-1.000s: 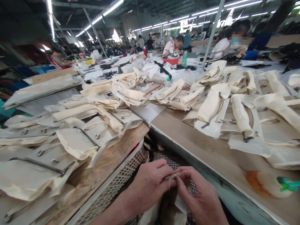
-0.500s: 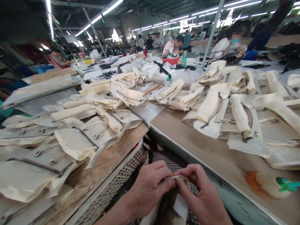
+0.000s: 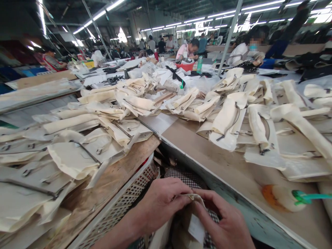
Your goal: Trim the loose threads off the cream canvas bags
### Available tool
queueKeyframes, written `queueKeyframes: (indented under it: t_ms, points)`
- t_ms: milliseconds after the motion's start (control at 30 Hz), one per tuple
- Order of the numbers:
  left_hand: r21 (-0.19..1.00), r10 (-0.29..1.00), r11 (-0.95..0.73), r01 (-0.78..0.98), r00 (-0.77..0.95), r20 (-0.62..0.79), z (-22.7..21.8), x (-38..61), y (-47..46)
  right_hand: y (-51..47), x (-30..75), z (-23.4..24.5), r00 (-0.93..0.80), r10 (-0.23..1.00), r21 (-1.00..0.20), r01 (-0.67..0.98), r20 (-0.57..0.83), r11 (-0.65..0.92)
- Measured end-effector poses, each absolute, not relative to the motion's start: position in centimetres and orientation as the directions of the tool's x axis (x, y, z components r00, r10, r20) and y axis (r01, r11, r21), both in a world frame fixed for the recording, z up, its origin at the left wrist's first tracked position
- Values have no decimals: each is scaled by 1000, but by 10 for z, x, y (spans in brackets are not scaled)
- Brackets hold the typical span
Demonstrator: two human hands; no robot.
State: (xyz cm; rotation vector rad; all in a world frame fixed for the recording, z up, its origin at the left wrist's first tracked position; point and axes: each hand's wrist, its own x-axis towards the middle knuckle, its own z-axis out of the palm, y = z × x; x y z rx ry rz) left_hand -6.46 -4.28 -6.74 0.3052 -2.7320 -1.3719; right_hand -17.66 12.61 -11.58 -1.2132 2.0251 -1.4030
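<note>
One cream cloth piece (image 3: 188, 212), brownish inside, its pale rim bent in a curve, is held up just outside the edge of the brown tabletop (image 3: 197, 152), in front of one checked cloth (image 3: 181, 173). One white tag (image 3: 196, 228) shows within it. The left hand (image 3: 163, 204) and right hand (image 3: 223, 218) each pinch that rim, fingertips close together. One lattice basket (image 3: 129, 193) sits along the wooden tabletop's (image 3: 129, 157) edge. One green-topped bottle (image 3: 285, 200) is on the brown tabletop. Cream bundles (image 3: 228, 114), too overlapped to count, lie on both tabletops.
</note>
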Motion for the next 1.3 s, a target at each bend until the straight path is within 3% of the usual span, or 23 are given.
queueKeyframes:
  t_ms: [167,333,500,633,833,967,1100,1300]
  points:
    - [775,-147,625,-95,-989,-3,-68,-65,-50,126,-188,-114,-454,-883,-898,-429,122,96]
    - [839,-39,541,-57,-998,-43,-71,-72,-65,125,-199,-106,-352,-936,-942,-312,-6,124]
    - [919,78,387,-70,-991,-108,-79,-85,-83,123,-206,-105,-282,-948,-962,-181,-149,205]
    - [972,130,173,-158,-975,-182,-87,-96,-88,124,-211,-106,-258,-941,-968,-60,-221,244]
    - [939,184,-91,-331,-933,-310,-101,-108,-89,124,-218,-107,-198,-952,-972,68,-233,224]
    - [924,209,-112,-365,-918,-337,-106,-112,-91,122,-216,-105,-252,-954,-987,27,-162,160]
    - [926,227,-82,-368,-912,-342,-107,-115,-91,125,-208,-105,-311,-931,-973,-62,-191,221]
    - [920,220,-102,-378,-911,-349,-107,-113,-90,128,-193,-104,-368,-922,-949,-233,-118,214]
